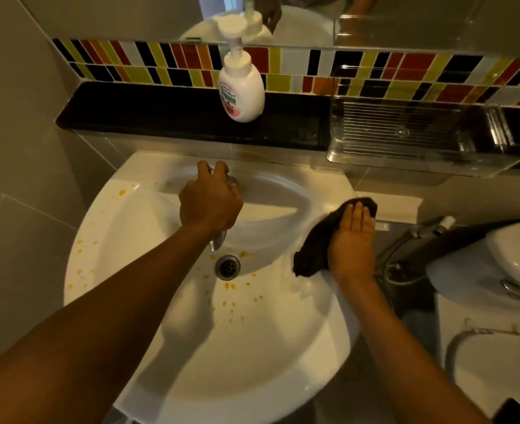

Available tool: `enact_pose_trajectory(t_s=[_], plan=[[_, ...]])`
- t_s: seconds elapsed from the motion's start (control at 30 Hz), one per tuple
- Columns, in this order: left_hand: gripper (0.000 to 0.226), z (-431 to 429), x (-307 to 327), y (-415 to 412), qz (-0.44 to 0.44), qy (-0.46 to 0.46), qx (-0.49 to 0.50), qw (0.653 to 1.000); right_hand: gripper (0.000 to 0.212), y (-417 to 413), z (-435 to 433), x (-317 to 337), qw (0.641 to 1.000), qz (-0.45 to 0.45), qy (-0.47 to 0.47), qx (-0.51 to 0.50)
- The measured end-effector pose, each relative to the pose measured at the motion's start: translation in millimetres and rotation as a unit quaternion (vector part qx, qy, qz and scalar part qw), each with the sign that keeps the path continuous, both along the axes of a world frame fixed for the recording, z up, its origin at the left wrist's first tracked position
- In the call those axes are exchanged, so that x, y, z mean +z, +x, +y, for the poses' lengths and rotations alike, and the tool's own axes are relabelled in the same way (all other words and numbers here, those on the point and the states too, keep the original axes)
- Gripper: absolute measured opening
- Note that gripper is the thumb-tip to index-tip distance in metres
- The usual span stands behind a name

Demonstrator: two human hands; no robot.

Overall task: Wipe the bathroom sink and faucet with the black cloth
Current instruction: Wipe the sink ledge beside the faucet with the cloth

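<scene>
A white sink (261, 356) fills the middle of the view, speckled with orange spots around its drain (227, 266) and along its left rim. My left hand (211, 200) covers the chrome faucet (216, 241), fingers curled around its handle; only the spout tip shows below the palm. My right hand (352, 240) lies flat on the black cloth (316, 243), pressing it against the sink's right rim. The cloth hangs a little into the basin.
A white pump soap bottle (242, 87) stands on the black ledge (160, 114) behind the sink. A clear plastic tray (420, 139) sits at the ledge's right. A toilet tank (497, 270) and a spray hose (405, 249) are to the right. Coloured tiles and a mirror are above.
</scene>
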State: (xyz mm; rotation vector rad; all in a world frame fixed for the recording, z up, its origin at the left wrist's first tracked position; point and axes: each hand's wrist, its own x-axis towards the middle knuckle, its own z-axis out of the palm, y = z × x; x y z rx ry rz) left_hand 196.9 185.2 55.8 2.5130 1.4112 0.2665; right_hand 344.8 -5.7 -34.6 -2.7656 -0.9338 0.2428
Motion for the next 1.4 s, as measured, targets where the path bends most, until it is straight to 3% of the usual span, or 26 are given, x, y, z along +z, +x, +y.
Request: enact_pose_trajectory(t_s=[0.17,0.3,0.4,0.5,0.7,0.9,1.0,1.2,1.4], plan=[[0.037,-1.1,2.7,-0.5,-0.002,-0.009,-0.004,1.000,0.087,30.9,79.5,-1.4,0.984,-0.074,-0.073,0.146],[0.036,1.7,0.3,-0.1,-0.005,-0.003,0.003,1.000,0.089,18.4,97.7,-6.1,0.973,-0.114,-0.086,0.180],[0.035,1.9,-1.9,0.2,-0.005,0.002,0.002,1.000,0.069,-3.9,111.8,-11.5,0.976,-0.042,0.032,0.213],[0.034,1.8,-3.9,0.1,-0.010,0.012,0.009,1.000,0.072,-43.2,136.8,-19.9,0.962,0.001,0.039,0.271],[0.037,3.6,-7.4,0.8,-0.010,0.010,0.016,1.000,0.075,-112.6,146.1,-28.3,0.986,0.022,0.045,0.158],[0.037,3.3,-8.5,-0.1,-0.015,0.016,0.010,1.000,0.067,-70.1,120.4,-35.5,0.967,-0.015,0.051,0.251],[0.036,4.9,-9.1,0.1,-0.015,0.018,0.011,1.000,0.066,-38.5,107.3,-32.3,0.974,-0.003,0.073,0.217],[0.036,5.7,-8.1,-1.4,-0.012,0.009,0.006,1.000,0.074,-5.2,70.6,-21.3,0.968,-0.068,0.014,0.239],[0.036,4.8,-6.3,-1.7,-0.016,0.000,0.005,1.000,0.043,14.8,66.9,-11.8,0.962,-0.121,-0.062,0.236]])
